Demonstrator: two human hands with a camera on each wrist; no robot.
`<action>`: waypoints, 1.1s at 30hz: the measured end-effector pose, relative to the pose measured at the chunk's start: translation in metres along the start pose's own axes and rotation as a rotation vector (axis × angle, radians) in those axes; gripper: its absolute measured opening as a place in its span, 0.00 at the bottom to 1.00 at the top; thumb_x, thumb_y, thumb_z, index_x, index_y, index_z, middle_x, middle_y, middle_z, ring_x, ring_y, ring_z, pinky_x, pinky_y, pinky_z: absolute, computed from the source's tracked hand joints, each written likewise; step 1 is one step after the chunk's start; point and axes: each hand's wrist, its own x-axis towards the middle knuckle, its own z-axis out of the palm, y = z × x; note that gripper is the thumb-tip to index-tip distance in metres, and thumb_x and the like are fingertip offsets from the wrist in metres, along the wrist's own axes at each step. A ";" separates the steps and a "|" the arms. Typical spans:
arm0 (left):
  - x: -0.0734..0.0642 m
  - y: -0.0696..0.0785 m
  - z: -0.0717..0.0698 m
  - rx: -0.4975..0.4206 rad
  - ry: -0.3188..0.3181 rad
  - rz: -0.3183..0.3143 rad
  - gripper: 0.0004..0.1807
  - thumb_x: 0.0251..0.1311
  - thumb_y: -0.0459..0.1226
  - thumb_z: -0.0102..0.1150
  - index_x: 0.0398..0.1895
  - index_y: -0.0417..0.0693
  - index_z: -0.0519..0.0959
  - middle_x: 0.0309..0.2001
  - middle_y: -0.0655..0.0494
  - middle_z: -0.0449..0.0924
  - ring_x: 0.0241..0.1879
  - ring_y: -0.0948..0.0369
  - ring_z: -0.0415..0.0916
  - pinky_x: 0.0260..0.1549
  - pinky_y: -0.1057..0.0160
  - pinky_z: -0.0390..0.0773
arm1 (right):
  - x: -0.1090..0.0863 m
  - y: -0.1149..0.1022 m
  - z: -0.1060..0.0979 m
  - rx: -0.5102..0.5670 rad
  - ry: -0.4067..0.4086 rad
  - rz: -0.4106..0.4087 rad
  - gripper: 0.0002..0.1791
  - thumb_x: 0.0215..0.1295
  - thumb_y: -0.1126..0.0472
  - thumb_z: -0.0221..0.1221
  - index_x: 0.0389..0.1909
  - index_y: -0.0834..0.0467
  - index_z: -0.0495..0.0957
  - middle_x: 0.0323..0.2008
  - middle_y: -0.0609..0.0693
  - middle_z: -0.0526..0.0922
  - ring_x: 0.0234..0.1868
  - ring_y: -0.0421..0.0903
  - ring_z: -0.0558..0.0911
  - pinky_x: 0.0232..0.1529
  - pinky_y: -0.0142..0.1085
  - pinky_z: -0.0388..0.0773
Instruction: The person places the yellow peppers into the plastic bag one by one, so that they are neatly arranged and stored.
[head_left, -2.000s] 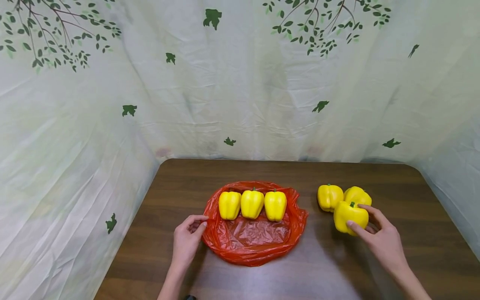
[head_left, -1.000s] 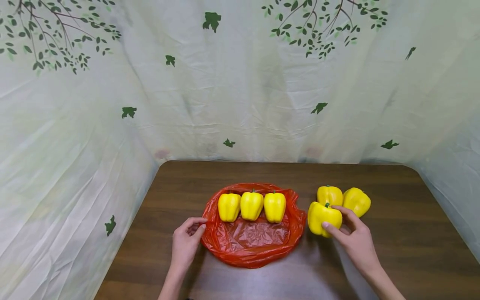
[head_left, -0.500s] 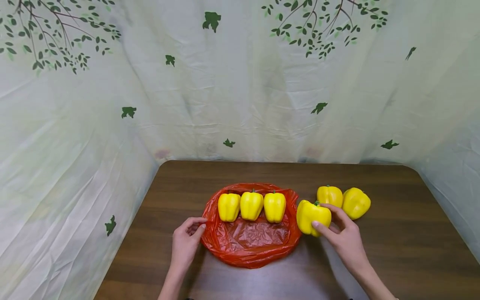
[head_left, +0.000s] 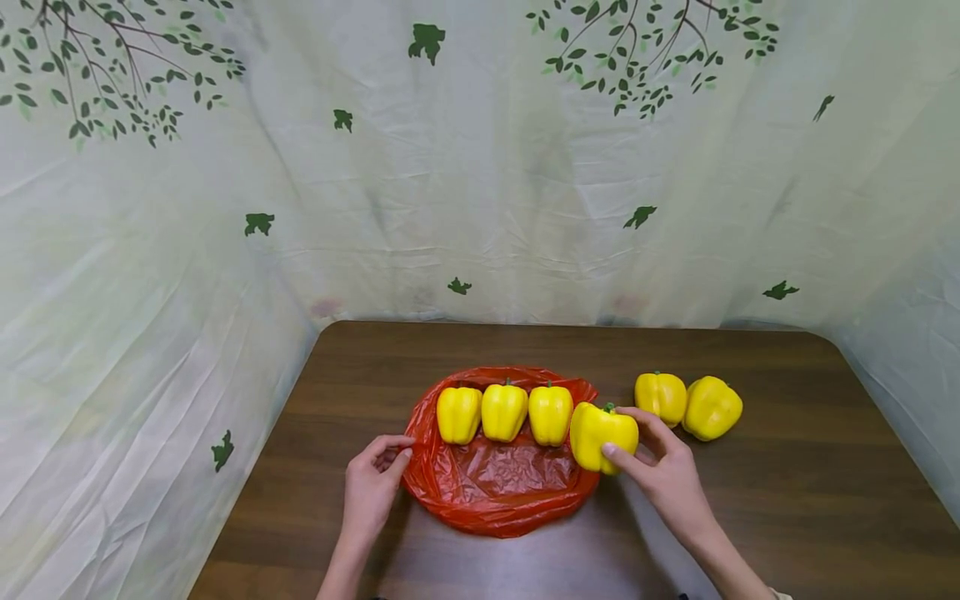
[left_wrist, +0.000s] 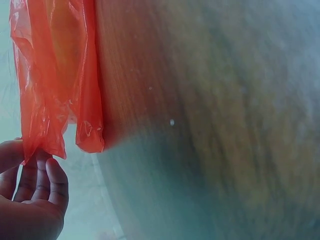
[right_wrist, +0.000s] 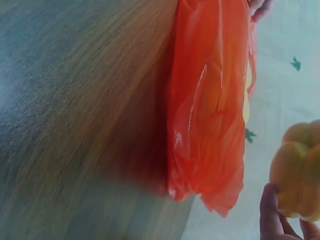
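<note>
An opened red plastic bag (head_left: 498, 521) rests on the table, its rim spread into an oval. Three yellow bell peppers stand in a row along its far side, the middle bell pepper (head_left: 504, 412) between the other two. My left hand (head_left: 371, 487) pinches the left edge of the bag between thumb and fingers; in the left wrist view the red plastic (left_wrist: 37, 100) hangs from those fingertips. With thumb and fingers my right hand (head_left: 667, 475) grips another yellow bell pepper (head_left: 600, 433), held over the bag's right rim. The right wrist view shows this pepper (right_wrist: 297, 175) raised beside the bag.
Two more yellow bell peppers, the nearer-left pepper (head_left: 660, 398) and the right pepper (head_left: 712, 408), lie side by side right of the bag. Beneath everything is a brown wooden table (head_left: 810, 467). A pale curtain (head_left: 510, 183) with leaf prints hangs behind it.
My right hand has carried its bell pepper leftward, from the loose peppers to above the bag's right rim. My left hand stays at the bag's left edge.
</note>
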 end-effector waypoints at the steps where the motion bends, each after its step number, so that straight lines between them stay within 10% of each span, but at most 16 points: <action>1: 0.000 0.000 0.000 -0.001 0.001 0.002 0.08 0.62 0.26 0.60 0.42 0.40 0.85 0.39 0.46 0.81 0.32 0.55 0.72 0.29 0.67 0.76 | 0.000 0.000 0.001 -0.001 -0.003 -0.001 0.29 0.61 0.54 0.68 0.62 0.56 0.71 0.58 0.54 0.72 0.55 0.53 0.74 0.48 0.32 0.78; 10: 0.008 -0.029 0.005 0.005 0.031 0.013 0.08 0.63 0.28 0.62 0.41 0.45 0.85 0.39 0.49 0.81 0.31 0.55 0.73 0.28 0.66 0.77 | 0.006 -0.004 0.009 -0.055 -0.074 0.001 0.28 0.58 0.51 0.70 0.59 0.54 0.74 0.56 0.54 0.75 0.53 0.54 0.76 0.46 0.35 0.80; 33: 0.009 -0.029 0.005 0.013 0.046 0.046 0.08 0.61 0.27 0.62 0.38 0.45 0.86 0.37 0.50 0.82 0.32 0.54 0.75 0.32 0.67 0.78 | 0.016 -0.014 0.023 -0.179 -0.203 0.034 0.32 0.54 0.46 0.72 0.59 0.51 0.75 0.56 0.52 0.76 0.48 0.50 0.79 0.46 0.37 0.80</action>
